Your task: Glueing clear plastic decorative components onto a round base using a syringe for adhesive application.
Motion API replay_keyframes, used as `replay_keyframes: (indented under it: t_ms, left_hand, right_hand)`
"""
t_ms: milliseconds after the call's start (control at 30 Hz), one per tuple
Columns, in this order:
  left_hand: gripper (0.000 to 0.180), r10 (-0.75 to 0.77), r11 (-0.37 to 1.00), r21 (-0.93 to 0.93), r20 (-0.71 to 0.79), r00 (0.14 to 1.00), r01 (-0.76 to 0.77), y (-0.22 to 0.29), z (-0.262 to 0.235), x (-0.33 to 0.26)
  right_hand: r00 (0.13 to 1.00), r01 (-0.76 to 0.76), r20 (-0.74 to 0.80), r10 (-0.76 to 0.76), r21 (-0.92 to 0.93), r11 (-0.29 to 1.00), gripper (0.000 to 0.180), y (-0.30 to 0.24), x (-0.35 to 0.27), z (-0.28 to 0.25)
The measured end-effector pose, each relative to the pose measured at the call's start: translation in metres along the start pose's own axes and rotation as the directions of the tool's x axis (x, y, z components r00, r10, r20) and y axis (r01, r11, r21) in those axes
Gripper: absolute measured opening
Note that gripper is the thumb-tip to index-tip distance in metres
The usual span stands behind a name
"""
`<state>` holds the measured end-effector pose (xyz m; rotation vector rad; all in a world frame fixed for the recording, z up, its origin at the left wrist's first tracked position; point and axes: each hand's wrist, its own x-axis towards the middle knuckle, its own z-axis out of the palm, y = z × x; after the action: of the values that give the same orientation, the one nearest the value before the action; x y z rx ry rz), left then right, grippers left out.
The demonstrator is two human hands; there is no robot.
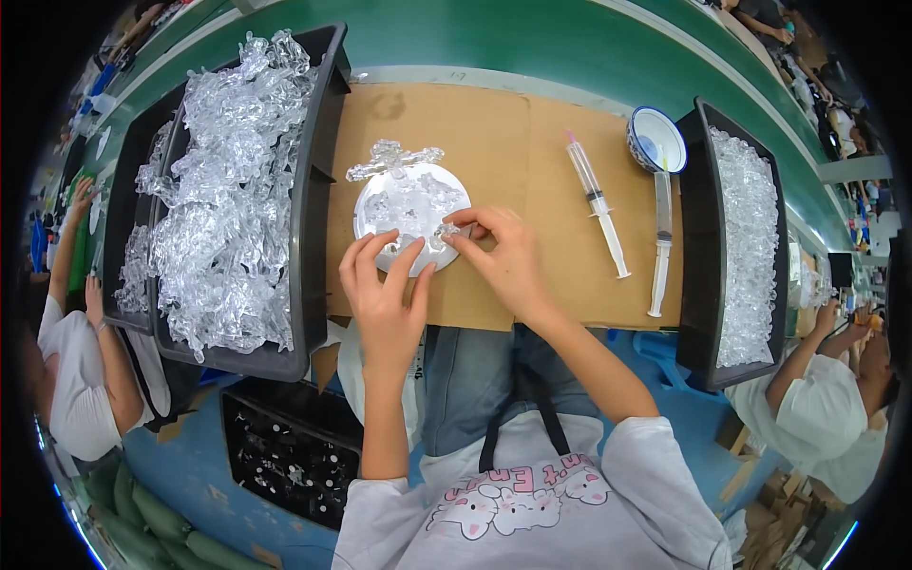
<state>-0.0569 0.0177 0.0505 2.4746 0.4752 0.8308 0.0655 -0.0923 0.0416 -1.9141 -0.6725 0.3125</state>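
From my end, I have both bare hands working over a white round dish (pixel 364 211), which sits left of centre on a sheet of cardboard (pixel 532 152). My right hand (pixel 503 255) has thumb and forefinger pinched on a small clear piece (pixel 446 231) at the dish's right-hand side. My left hand (pixel 385 280) has its fingers parted and curved over the near edge of the dish; I see nothing gripped between them, and I cannot tell how firmly the fingertips touch. More clear pieces lie on the dish, their outlines hard for me to separate, and a knobbly clear part (pixel 391 160) lies at its far edge.

To my right lie two syringes: one with a pink tip (pixel 597 204), slanted on the cardboard, and one with a yellowish tip (pixel 663 242), its tip end at the rim of a blue-and-white bowl (pixel 662 135). Beyond them stands a black bin (pixel 698 237) filled with small clear pieces. On my left, a larger black bin (pixel 321 199) is heaped with clear plastic parts (pixel 228 190). Below it I see a dark crate on the blue floor, and people in pale tops at both sides
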Motion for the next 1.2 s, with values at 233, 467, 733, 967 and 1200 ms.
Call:
replay_keyframes:
  t_ms: [233, 467, 733, 967, 1200]
  left_hand:
    - [0.022, -0.04, 0.999, 0.028, 0.033, 0.999, 0.039, -0.003, 0.019, 0.01]
    - [0.016, -0.107, 0.993, -0.052, 0.001, 0.994, 0.107, -0.003, 0.027, 0.008]
    - [0.013, -0.106, 0.989, -0.101, 0.051, 0.993, 0.111, -0.003, 0.023, 0.012]
    - [0.011, -0.112, 0.986, -0.118, 0.06, 0.992, 0.118, -0.01, 0.023, 0.011]
    - [0.01, -0.182, 0.963, -0.178, 0.115, 0.977, 0.201, -0.006, 0.022, 0.012]
  right_hand:
    - [0.998, 0.062, 0.028, -0.059, -0.147, 0.987, 0.02, 0.002, 0.007, -0.005]
    - [0.963, 0.101, -0.2, -0.182, -0.356, 0.929, 0.032, -0.004, -0.024, -0.057]
    - [0.964, -0.067, -0.255, -0.08, -0.522, 0.85, 0.031, 0.037, -0.029, -0.113]
    - [0.986, -0.014, -0.167, 0.007, -0.038, 0.999, 0.027, 0.032, -0.08, -0.113]
    - [0.994, 0.102, 0.054, -0.097, -0.1, 0.99, 0.027, 0.017, -0.114, -0.1]
